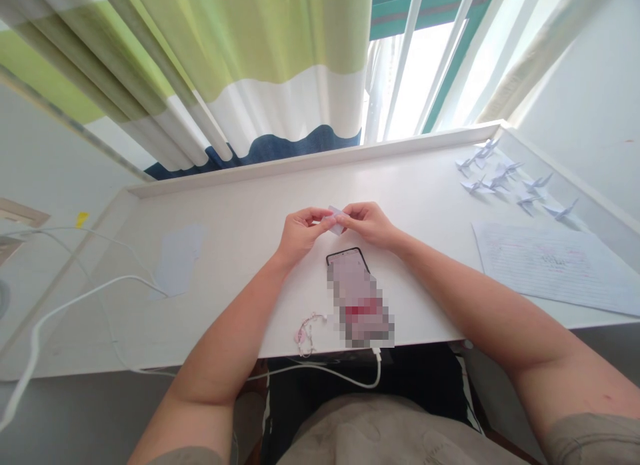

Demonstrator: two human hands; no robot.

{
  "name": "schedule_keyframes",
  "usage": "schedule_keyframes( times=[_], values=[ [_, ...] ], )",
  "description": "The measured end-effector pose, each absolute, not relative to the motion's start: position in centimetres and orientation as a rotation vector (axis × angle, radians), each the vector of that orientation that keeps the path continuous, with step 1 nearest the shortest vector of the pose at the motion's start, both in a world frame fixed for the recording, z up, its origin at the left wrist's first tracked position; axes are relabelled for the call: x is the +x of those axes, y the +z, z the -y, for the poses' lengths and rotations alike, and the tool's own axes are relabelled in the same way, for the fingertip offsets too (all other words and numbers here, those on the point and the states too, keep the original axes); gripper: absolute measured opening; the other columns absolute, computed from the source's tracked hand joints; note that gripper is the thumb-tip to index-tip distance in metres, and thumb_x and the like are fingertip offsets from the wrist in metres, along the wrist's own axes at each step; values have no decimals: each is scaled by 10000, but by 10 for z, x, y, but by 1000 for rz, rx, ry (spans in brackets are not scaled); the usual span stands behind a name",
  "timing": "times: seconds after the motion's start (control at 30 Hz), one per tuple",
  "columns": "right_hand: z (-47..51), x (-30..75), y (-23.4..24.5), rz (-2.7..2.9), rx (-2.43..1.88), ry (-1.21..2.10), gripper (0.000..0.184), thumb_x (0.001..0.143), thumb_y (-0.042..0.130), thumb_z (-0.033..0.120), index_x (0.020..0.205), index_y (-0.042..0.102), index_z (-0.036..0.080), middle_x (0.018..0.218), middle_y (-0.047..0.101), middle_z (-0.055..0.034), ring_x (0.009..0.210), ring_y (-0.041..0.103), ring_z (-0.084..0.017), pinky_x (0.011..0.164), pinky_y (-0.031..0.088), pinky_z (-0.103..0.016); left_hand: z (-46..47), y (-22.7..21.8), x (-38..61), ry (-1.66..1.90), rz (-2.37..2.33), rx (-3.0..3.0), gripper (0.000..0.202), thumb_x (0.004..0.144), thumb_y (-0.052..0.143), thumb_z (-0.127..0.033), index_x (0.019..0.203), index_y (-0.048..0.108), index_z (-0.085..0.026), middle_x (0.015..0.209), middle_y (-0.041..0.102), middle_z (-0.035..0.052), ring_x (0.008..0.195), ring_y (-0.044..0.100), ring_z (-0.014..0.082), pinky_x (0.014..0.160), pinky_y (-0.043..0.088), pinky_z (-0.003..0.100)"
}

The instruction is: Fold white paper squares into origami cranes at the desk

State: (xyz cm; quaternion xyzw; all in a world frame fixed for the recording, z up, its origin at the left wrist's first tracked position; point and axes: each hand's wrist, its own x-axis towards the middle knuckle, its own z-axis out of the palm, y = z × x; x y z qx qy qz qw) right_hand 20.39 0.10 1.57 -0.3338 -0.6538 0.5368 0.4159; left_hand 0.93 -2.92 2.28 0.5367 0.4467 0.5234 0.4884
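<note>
Seen from above, a person's two bare forearms reach in from the lower left and lower right of the frame over a white desk (400, 175). The hands meet near the centre of the frame. The left hand (301, 234) and the right hand (371, 222) both pinch a small piece of white paper (337, 230) between thumb and fingers, just above the desktop. It looks folded, but the fingers cover too much of it to tell its exact shape.

Directly below the hands in the frame lies a phone (357, 295), its screen blurred out. A white cable (379, 372) is plugged into its bottom end and loops below the desk's front edge. Just left of the phone rests a thin beaded strap (304, 335).

At the upper right of the desk stands a cluster of white paper birds (499, 180), with a lined, written sheet (555, 265) nearer the viewer. On the left side of the desk lie some pale blank papers (176, 260), near white cords (83, 294). Across the top of the frame hang green, white and blue curtains (240, 72) beside a bright window (430, 72).
</note>
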Motion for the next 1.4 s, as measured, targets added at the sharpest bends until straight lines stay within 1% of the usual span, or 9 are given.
schedule_keyframes(
  times=[0.17, 0.4, 0.57, 0.7, 0.9, 1.03, 1.13, 1.2, 1.4],
  values=[
    [0, 205, 18, 1652, -843, 1353, 518, 806, 802, 697, 783, 752, 182, 786, 772, -56, 744, 692, -171, 715, 578, -326, 27, 23, 9, 1272, -1051, 1280, 377, 655, 990, -408, 845, 763, -176, 763, 732, 9, 698, 650, 125, 703, 536, 283],
    [1, 204, 19, 1637, -854, 1366, 561, 782, 801, 732, 763, 752, 173, 739, 763, -51, 703, 677, -162, 702, 565, -310, 24, 24, 8, 1253, -951, 1203, 502, 598, 1025, -400, 826, 635, -182, 747, 685, -28, 682, 638, 95, 683, 519, 239],
    [5, 202, 20, 1625, -783, 1448, 516, 813, 810, 685, 868, 766, 174, 843, 786, -66, 747, 700, -172, 739, 600, -333, 23, 22, 5, 1251, -969, 1177, 529, 605, 1022, -408, 816, 593, -183, 738, 677, -29, 647, 619, 87, 680, 510, 247],
    [7, 200, 17, 1611, -758, 1503, 483, 768, 888, 600, 944, 754, 171, 866, 791, -69, 768, 729, -185, 763, 619, -354, 22, 21, 5, 1278, -983, 1170, 522, 620, 1014, -417, 826, 596, -181, 765, 695, -12, 669, 638, 104, 678, 522, 263],
    [6, 199, 12, 1592, -771, 1523, 485, 778, 892, 579, 966, 740, 158, 846, 797, -73, 778, 748, -193, 784, 612, -354, 22, 17, 5, 1271, -978, 1165, 511, 629, 1013, -408, 847, 613, -176, 784, 714, 0, 678, 653, 118, 672, 536, 278],
    [4, 201, 11, 1606, -776, 1524, 467, 792, 886, 563, 971, 735, 158, 844, 796, -68, 779, 746, -189, 785, 608, -353, 20, 17, 1, 1224, -950, 1156, 487, 647, 1007, -409, 914, 676, -172, 849, 749, 25, 747, 684, 143, 735, 562, 311],
    [4, 202, 12, 1605, -788, 1533, 461, 790, 893, 549, 978, 728, 162, 848, 798, -68, 786, 748, -194, 790, 607, -362, 19, 19, -4, 1140, -952, 1173, 441, 760, 922, -511, 945, 744, -152, 910, 777, 74, 806, 705, 167, 801, 572, 340],
    [4, 203, 13, 1594, -792, 1548, 463, 782, 901, 543, 979, 721, 164, 850, 798, -67, 787, 748, -196, 786, 604, -363, 18, 20, -6, 1085, -980, 1248, 458, 810, 858, -581, 905, 769, -143, 888, 781, 88, 798, 703, 173, 788, 569, 335],
    [5, 202, 14, 1584, -793, 1561, 461, 777, 906, 538, 960, 703, 167, 838, 790, -65, 788, 746, -195, 793, 603, -366, 19, 22, -7, 1102, -1082, 1497, 524, 828, 791, -675, 845, 783, -151, 805, 775, 85, 730, 682, 172, 685, 549, 309]
  ],
)
